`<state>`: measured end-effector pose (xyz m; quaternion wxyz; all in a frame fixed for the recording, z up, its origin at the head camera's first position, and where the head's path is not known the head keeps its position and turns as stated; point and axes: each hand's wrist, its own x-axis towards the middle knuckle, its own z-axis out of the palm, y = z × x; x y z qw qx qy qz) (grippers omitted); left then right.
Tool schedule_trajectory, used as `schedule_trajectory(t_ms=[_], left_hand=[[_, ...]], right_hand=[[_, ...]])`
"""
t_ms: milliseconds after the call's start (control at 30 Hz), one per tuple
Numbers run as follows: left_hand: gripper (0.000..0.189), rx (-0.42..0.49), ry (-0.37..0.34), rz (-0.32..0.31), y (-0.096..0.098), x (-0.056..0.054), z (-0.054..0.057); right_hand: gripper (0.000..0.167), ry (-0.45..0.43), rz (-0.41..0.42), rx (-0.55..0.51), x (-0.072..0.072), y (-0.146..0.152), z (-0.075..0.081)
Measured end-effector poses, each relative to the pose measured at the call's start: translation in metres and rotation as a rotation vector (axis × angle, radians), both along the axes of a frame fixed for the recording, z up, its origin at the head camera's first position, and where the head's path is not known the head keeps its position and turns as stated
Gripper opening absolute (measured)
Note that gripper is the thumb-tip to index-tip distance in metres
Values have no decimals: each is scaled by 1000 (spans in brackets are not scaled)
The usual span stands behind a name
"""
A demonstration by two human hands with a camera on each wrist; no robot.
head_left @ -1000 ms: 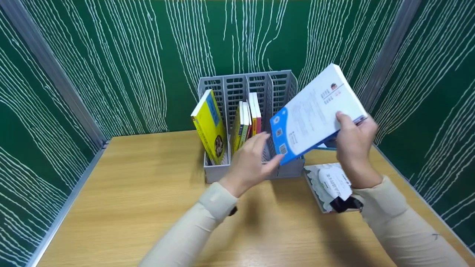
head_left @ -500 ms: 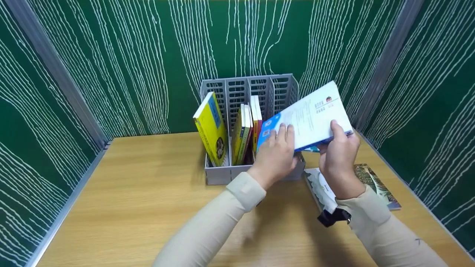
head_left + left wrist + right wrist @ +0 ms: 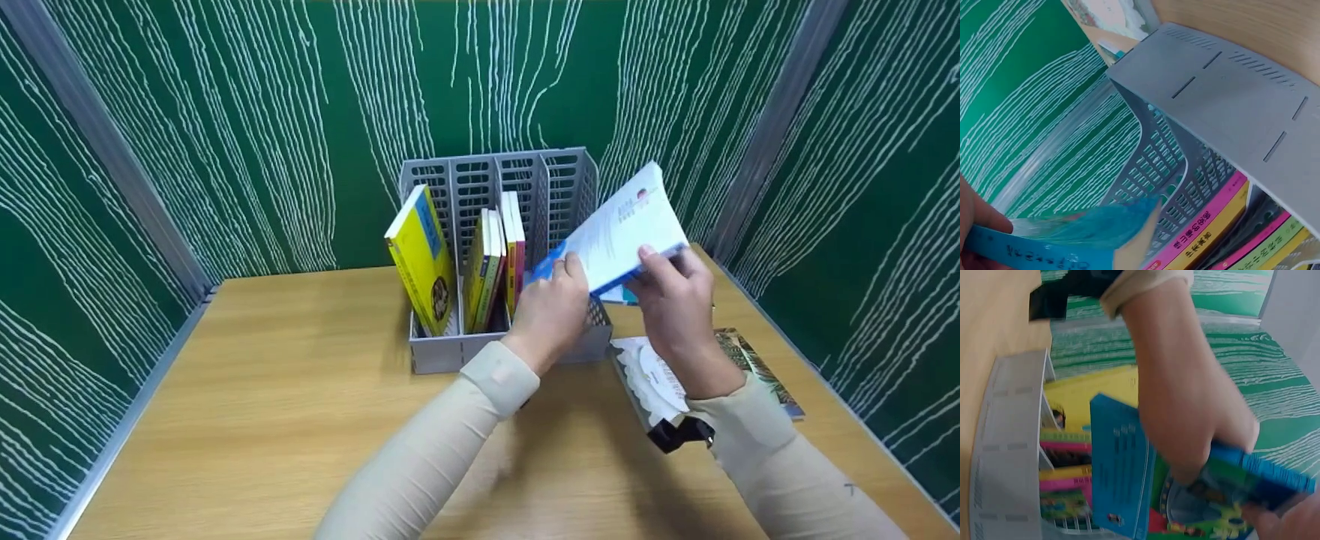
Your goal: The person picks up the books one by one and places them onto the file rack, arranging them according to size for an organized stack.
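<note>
A thick paperback book (image 3: 626,221) with a white and blue back cover is held tilted in front of the rack's right side. My right hand (image 3: 679,304) grips its upper right end, thumb on the back cover. Fingers of my left hand (image 3: 551,315) curl around its lower left end. The right wrist view shows the left hand (image 3: 1179,394) across the book's blue cover (image 3: 1120,467), with part of the right hand (image 3: 1292,517) at the lower right. Seen from the left wrist, the blue spine (image 3: 1039,253) points toward the rack, and the pages look bent.
A grey file rack (image 3: 439,354) with several slots stands on the wooden table (image 3: 300,420). A yellow book (image 3: 427,262) leans in its left slot, several thinner books (image 3: 491,262) in the middle ones. Flat books lie at right, one pale (image 3: 645,375), one plant-patterned (image 3: 761,367).
The book has come down and to the left. My left hand has moved right and up, from beside the book to gripping its lower end. My right hand keeps its hold.
</note>
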<state>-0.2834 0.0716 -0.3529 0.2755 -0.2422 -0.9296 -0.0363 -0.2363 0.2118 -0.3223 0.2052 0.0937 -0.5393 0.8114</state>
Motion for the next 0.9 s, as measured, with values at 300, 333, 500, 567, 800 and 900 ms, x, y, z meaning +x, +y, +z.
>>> schedule_trajectory(t_ms=[300,333,500,567,800,900], left_hand=[[50,513,-286,-152,-18,-11,6],[48,582,-313,-164,-21,-12,6],[29,890,-367,-212,-27,-20,5],[25,988,-385,-224,-28,-23,3],[38,1217,-460,-230,-27,-33,-7],[40,1230,-490,-210,-26,-36,-15]], right_hand=[[29,38,-136,108,-11,18,-11],[26,7,-169,127,-14,20,-14],[13,-122,-307,218,-39,33,-41],[13,-192,-327,275,-50,38,-57],[38,-464,-247,648,-79,50,-112],[44,-524,-171,758,-85,51,-126]])
